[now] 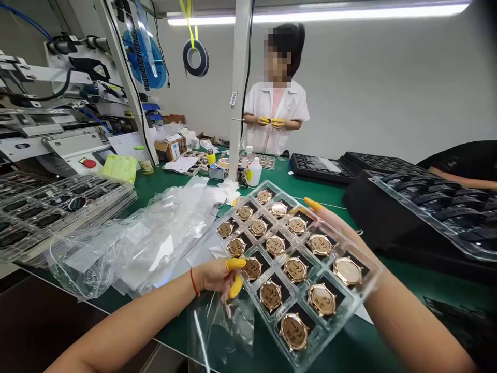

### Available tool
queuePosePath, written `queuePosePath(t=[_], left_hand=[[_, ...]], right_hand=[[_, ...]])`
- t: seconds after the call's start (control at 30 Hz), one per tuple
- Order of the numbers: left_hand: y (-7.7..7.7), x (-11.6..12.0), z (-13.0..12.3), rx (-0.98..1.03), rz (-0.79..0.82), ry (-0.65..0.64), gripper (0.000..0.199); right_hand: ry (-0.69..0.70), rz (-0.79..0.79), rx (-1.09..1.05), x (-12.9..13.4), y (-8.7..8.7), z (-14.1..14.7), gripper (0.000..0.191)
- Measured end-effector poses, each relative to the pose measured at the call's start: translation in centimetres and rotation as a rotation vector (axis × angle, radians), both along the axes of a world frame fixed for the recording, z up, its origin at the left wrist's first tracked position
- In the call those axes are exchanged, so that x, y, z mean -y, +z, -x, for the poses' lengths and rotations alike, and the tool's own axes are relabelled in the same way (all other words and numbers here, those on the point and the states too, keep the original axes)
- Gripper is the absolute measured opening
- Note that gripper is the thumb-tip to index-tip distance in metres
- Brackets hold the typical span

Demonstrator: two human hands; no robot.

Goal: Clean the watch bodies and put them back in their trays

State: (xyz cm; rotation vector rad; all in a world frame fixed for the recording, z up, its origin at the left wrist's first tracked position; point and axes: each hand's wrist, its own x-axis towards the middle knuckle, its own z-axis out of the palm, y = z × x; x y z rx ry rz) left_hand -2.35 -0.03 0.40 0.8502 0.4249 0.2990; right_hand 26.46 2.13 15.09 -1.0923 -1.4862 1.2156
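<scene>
One pale grey wall (368, 77) across the back, plain at right. One long strip light (318, 13) overhead, lit, casting even white light. One white square pillar (240, 67) rising from the counter, a black cable (248, 52) running beside it. I log one green-topped counter (171, 178) extending across the room. One roll of black tape (186, 57) hanging on a yellow strap (187, 15) left of the pillar. One grey machine (50, 145) with cabling against the left side. Below the counter's near edge, one dark surface (23, 321); I cannot tell whether it is floor or cabinet.
</scene>
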Motion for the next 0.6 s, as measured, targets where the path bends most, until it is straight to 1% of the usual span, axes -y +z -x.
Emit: queuePosePath(t=[0.07, 0.1, 0.13, 0.2, 0.27, 0.33, 0.43, 0.5, 0.57, 0.6], left_hand=[[0.9, 0.7, 0.0, 0.005, 0.007, 0.039, 0.050], [1.5, 0.8, -0.1, 0.015, 0.014, 0.078, 0.047], [2.1, 0.7, -0.1, 0.030, 0.025, 0.127, 0.044], [3.2, -0.2, -0.5, 0.066, 0.058, 0.237, 0.034], [4.1, -1.7, -1.3, 0.092, 0.103, 0.341, 0.026], [4.5, -3.8, -2.7, 0.095, 0.152, 0.419, 0.022], [4.2, -6.9, -6.0, 0.070, 0.205, 0.501, 0.018], [3.6, -8.4, -8.6, 0.052, 0.223, 0.550, 0.022], [2.9, -9.2, -11.0, 0.034, 0.233, 0.593, 0.030], [2.5, -9.3, -12.0, 0.026, 0.237, 0.613, 0.031]], right_hand=[[-0.010, 0.107, -0.102, -2.4, -0.8, -1.9, 0.032], [-0.037, 0.171, -0.211, -3.3, -1.0, -3.4, 0.036], [-0.082, 0.191, -0.307, -3.9, -1.1, -5.1, 0.039], [-0.168, 0.160, -0.483, -3.8, -1.1, -8.3, 0.041], [-0.256, 0.040, -0.550, -2.3, -1.1, -10.4, 0.037], [-0.349, -0.104, -0.525, -0.2, -1.1, -10.8, 0.031], [-0.469, -0.295, -0.373, 2.0, -0.8, -10.1, 0.027], [-0.500, -0.326, -0.231, 2.8, 0.6, -11.1, 0.030], [-0.505, -0.292, -0.115, 3.4, 2.9, -13.5, 0.032], [-0.521, -0.293, -0.104, 3.7, 4.1, -14.8, 0.034]])
